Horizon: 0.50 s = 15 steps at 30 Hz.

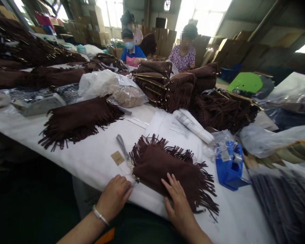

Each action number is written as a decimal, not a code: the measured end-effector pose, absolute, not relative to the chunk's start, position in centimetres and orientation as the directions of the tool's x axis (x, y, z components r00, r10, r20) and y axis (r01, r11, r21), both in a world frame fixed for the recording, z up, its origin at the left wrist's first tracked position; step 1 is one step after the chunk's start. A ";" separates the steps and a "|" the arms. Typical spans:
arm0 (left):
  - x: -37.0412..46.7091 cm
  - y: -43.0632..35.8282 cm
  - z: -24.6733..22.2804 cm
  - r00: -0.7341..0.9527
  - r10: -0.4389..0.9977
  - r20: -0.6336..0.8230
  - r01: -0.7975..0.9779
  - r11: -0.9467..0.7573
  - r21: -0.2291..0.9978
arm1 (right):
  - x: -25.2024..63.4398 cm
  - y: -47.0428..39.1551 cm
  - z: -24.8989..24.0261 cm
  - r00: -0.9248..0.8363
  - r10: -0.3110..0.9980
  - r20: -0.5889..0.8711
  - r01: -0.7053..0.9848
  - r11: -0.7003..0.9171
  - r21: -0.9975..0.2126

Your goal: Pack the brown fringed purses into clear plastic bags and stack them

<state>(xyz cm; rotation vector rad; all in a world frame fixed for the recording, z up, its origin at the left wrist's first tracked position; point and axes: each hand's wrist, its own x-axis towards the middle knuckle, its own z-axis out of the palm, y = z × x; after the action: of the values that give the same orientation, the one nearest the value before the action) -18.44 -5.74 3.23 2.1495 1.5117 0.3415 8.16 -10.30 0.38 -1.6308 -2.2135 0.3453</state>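
A dark brown fringed bag [165, 166] lies flat on the white-covered table in front of me. My right hand [176, 200] rests on its near side with fingers spread. My left hand [115, 195] is closed at the bag's near left corner, pinching a thin grey strip [133, 184] beside the gold-coloured hardware; the strip's exact kind is unclear. A tan hang tag [117, 158] on a thin string and a grey wrapped strap [122, 145] lie just beyond my left hand, left of the bag.
Another brown fringed bag [82, 117] lies at the left. A blue tape dispenser [228, 166] stands at the right, near rolled white sheets [193, 125]. Piled brown bags [178, 88] and a stuffed plastic bag [112, 88] are behind. Dark flat packets [282, 200] fill the right edge. People sit across the table.
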 end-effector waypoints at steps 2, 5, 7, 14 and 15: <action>-16.8 -6.3 3.0 0.348 0.914 -0.211 0.747 -0.135 0.651 | 6.9 -10.1 1.5 -0.267 0.954 0.136 0.847 0.300 -0.439; -14.8 -6.8 2.6 0.377 0.842 -0.386 0.606 0.091 0.790 | 4.7 -9.1 2.4 -0.341 0.931 0.132 0.833 0.364 -0.416; -14.6 -6.6 2.4 0.379 0.824 -0.421 0.586 0.138 0.798 | 3.5 -8.3 2.1 -0.419 0.895 0.156 0.826 0.447 -0.345; -20.2 -2.4 2.5 0.300 0.953 -0.042 0.795 -0.225 0.564 | 2.3 -7.0 -1.1 -0.511 0.812 0.282 0.826 0.554 -0.098; -21.1 -1.7 2.4 0.347 0.937 0.041 0.833 -0.328 0.447 | 2.4 -7.0 -1.2 -0.509 0.811 0.287 0.828 0.553 -0.092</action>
<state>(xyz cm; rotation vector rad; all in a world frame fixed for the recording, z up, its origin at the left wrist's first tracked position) -21.06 -1.71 2.40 2.2678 1.5628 0.4176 2.39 -7.00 -1.21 -1.3564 -2.4948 -0.0814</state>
